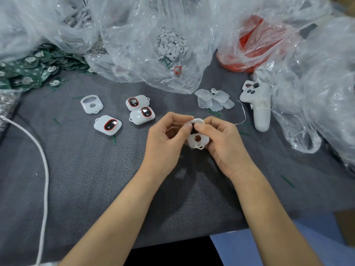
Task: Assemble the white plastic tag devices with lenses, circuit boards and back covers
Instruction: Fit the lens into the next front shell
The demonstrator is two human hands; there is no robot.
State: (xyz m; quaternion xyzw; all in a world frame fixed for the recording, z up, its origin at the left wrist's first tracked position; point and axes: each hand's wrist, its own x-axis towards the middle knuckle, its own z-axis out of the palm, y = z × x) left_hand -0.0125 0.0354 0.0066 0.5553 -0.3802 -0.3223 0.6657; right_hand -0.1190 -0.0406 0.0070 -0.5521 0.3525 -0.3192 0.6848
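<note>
At the far left, a heap of green circuit boards (28,72) is seen partly under clear plastic bags (134,45). Nearer the middle, 1 empty white shell (91,104) and 3 finished tags (142,115) with red-ringed dark lenses are laid flat on the grey counter (96,179). Just right of these, the left hand (167,139) and the right hand (221,143) are held together above the counter with fingers curled. A white tag housing (197,140) is pinched between them. Both thumbs are pressed at its upper edge, where a small dark part is half hidden. The housing is tilted toward the camera, so its round hole and bottom loop are exposed. Further right, a cluster of translucent back covers (214,100) and a white controller (258,106) are lying on the counter.
</note>
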